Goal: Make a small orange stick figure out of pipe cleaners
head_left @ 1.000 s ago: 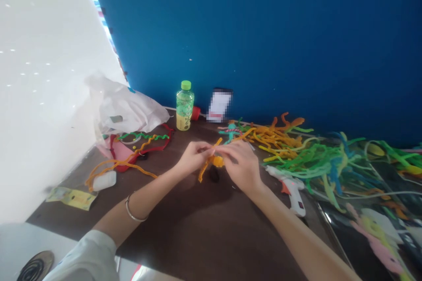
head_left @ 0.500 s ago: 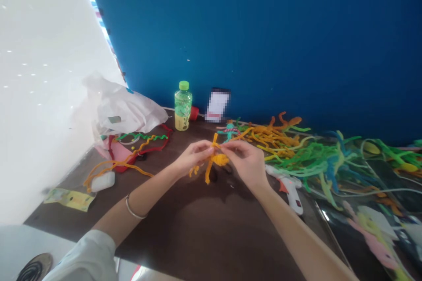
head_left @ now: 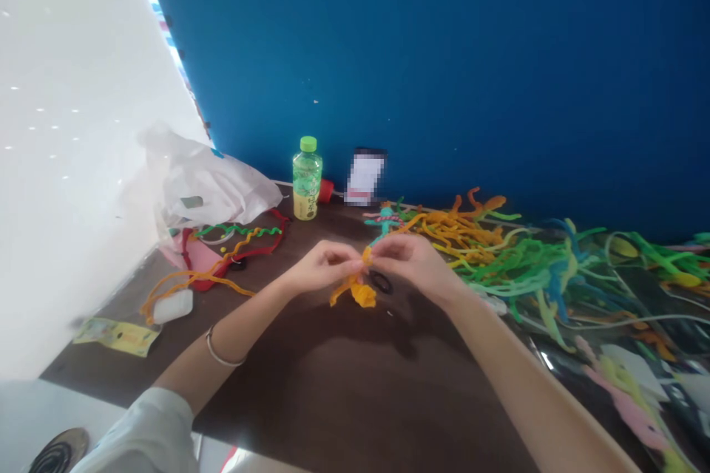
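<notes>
Right now the orange pipe-cleaner figure is pinched tight at its top between the fingertips of the left hand and right hand, over the dark tabletop; its long axis drops downward, the loose end slanted under the left hand.

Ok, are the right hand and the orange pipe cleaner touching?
Touching. The head view shows the right hand with its fingers pinched on the top of the orange pipe cleaner, with no gap between them.
</notes>
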Available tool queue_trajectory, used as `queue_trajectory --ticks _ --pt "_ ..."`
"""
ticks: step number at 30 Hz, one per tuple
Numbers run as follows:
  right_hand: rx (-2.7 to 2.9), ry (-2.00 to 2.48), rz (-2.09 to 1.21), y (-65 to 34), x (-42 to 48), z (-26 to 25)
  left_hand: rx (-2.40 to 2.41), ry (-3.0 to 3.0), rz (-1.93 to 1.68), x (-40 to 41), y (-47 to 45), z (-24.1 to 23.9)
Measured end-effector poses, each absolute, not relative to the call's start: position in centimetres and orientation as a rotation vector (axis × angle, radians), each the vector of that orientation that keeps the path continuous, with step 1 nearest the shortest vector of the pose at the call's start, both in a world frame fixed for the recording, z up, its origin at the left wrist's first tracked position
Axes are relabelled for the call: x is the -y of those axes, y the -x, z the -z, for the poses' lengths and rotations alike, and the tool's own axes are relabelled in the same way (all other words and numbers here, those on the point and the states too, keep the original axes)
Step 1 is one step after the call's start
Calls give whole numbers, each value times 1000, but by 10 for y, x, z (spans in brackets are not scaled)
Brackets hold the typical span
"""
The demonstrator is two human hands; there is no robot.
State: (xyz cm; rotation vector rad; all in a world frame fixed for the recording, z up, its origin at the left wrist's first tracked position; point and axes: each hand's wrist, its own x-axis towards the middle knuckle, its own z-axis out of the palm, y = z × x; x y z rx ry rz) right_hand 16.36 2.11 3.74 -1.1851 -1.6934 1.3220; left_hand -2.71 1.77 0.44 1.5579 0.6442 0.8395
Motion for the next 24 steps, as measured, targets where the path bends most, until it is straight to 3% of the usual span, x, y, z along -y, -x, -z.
queue_trajectory --ticks 4,9,14,18,24 --pt "2149 1255 -1289 -167 -35 -61 -809 -2186 -704 -12 30 -19" --pt "2661 1275 -643 -145 -36 -75 -1153 -2596 -581 -6 24 -19" --pt "2828 1048 145 -127 -22 -64 -1469 -2363 -614 -9 20 -11" --pt "2615 918 313 -130 -15 -46 -1483 -2035 -769 -14 18 -4" --pt "2374 779 479 -137 -6 -32 -1096 -1456 -990 -22 12 11"
